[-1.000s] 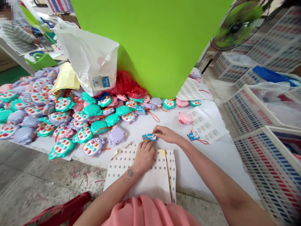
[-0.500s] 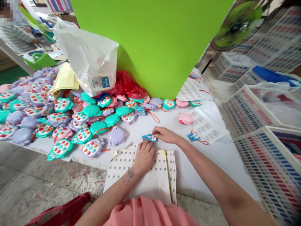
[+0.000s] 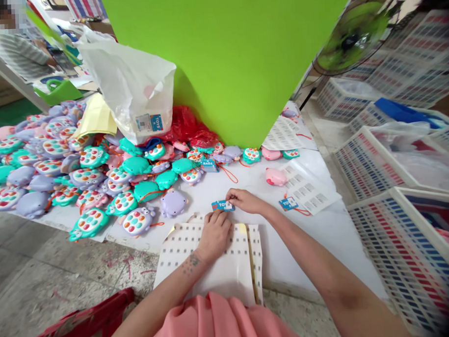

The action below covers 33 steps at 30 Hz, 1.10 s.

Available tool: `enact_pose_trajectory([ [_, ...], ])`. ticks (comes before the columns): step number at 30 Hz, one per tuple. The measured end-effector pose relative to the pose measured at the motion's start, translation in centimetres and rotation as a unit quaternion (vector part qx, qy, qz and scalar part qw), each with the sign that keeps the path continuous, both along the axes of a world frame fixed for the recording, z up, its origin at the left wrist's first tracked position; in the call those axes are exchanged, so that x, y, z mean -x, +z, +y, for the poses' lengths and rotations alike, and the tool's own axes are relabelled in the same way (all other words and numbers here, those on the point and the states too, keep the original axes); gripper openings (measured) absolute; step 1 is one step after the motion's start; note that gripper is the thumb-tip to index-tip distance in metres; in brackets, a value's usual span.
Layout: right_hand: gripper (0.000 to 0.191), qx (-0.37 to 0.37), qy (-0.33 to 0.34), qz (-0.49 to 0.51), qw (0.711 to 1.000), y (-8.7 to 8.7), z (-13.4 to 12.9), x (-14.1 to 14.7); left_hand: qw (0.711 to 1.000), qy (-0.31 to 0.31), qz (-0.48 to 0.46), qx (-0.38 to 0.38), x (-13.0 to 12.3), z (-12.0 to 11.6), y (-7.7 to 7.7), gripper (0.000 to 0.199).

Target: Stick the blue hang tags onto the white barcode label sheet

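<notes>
Pinching a blue TOYS tag at its right end, right hand has thumb and fingertips clamped together on it, just above a white sticker sheet. Left hand lies flat on that sheet, fingers together, tips just beside the tag. Purple turtle-shaped toy sits near, to the far left. Second blue tag with red string lies right, touching a barcode label sheet.

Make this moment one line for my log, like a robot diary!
Right hand: pinches blue tag | Left hand: rests on printed sheet | Nearby: toy pile
</notes>
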State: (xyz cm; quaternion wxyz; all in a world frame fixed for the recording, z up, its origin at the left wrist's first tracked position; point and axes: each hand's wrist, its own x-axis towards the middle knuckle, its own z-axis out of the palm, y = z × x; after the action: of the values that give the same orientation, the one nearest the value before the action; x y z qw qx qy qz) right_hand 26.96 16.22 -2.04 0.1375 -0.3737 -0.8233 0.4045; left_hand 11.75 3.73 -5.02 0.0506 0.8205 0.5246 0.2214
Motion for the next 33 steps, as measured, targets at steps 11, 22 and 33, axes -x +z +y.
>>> enact_pose_trajectory([
  [11,0.016,-0.008,-0.002,-0.006,1.0,-0.2,0.1,0.1,1.0,0.004,0.003,0.006,0.0,0.0,-0.1,0.012],
  [22,0.017,-0.053,-0.008,-0.023,0.998,-0.3,-0.2,0.3,0.999,0.015,0.032,0.023,-0.3,0.1,0.0,0.012],
  [33,0.023,-0.136,-0.076,-0.008,0.988,-1.6,-1.7,-0.3,0.999,0.023,0.031,0.019,-0.4,0.2,0.0,0.013],
])
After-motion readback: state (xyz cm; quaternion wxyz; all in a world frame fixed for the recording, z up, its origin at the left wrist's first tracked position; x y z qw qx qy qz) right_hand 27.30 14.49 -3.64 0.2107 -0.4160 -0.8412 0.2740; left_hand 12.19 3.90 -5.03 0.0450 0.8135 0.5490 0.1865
